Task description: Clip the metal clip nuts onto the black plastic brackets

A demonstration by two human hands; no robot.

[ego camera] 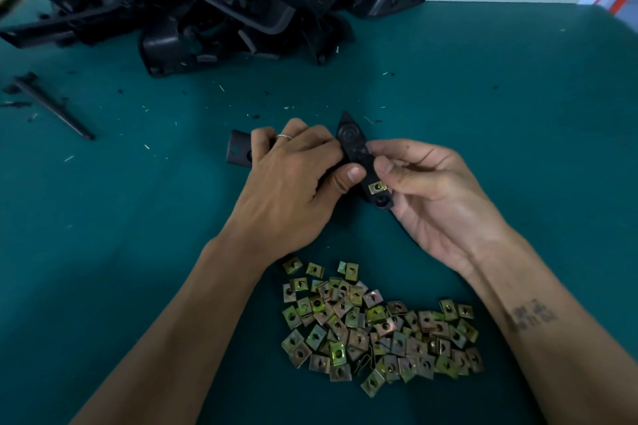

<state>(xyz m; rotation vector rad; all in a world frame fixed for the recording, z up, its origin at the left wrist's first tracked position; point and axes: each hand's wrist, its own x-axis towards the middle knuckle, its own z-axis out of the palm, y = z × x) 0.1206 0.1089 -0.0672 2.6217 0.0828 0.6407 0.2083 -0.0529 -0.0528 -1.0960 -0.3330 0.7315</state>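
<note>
The middle of the black bracket is hidden under the left hand, so only its two ends show. The right hand covers the bracket's right edge, and how far the clip nut sits on it cannot be told. The bracket pile in the upper left is cut off by the top edge and blurred at its left. Both forearms run out at the bottom edge. The surface is cut off on all sides.

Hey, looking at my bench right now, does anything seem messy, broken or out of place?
Small black and pale scraps are strewn over the green table, and a lone thin black strip lies at the left, apart from the bracket pile. They look like trimmings or broken bits. The clip nuts sit together.
</note>
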